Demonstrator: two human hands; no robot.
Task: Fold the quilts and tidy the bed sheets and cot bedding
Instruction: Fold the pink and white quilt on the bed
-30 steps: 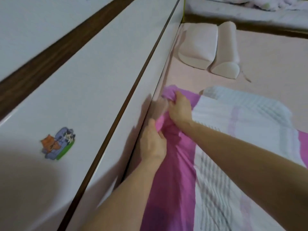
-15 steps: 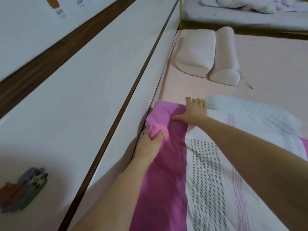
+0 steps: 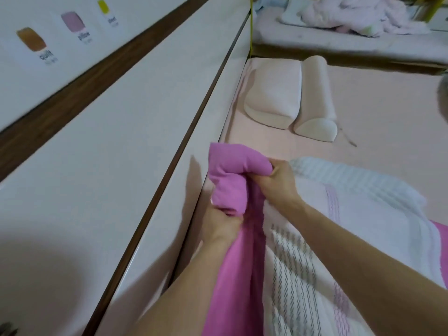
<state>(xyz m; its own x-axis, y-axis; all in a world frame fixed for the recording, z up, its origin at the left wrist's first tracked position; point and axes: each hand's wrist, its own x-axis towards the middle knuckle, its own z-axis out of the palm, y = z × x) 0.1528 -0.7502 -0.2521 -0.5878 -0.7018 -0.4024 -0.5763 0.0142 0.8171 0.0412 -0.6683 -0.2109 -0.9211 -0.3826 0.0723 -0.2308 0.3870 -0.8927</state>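
Both hands are gripping the pink edge of the quilt (image 3: 242,275), which is lying on the near part of the bed (image 3: 378,112), hard against the white side panel (image 3: 126,170) on the left. The left hand (image 3: 221,224) is clutching the pink fabric from below, its fingers curling round a bunched fold. Just beyond it and slightly to the right, the right hand (image 3: 275,184) is clenching the same pink corner, which is bulging up over its knuckles. To the right of the pink band, the quilt is spreading out in white with dark dashed stripes and thin pink lines, and a white textured layer (image 3: 351,180) is showing along its far side. Farther up the pale pink bed, two cream pillows (image 3: 291,98) are lying side by side, touching. On the far bed beyond, crumpled pale bedding (image 3: 351,18) is sitting in a heap.
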